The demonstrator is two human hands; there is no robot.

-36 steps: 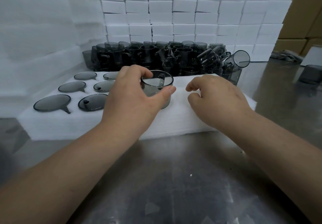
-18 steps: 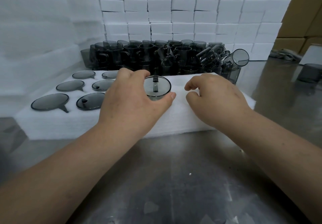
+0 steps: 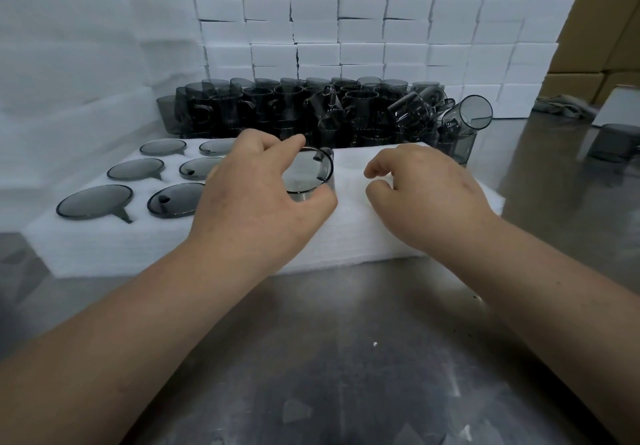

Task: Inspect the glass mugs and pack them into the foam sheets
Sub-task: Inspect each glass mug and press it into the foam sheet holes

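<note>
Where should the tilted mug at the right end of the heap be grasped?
The tilted mug is probably best taken round its side wall, from above and the right: it leans with its mouth toward the camera, the heap of mugs crowds its left, and its right side is free.

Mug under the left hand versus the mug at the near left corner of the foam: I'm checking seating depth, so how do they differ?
Depth: the held mug shows some side wall above the foam sheet; the corner mug sits flush, only its round face and handle showing. Contact: the left hand grips the held mug; nothing touches the corner mug. Both are smoky grey glass.
</note>
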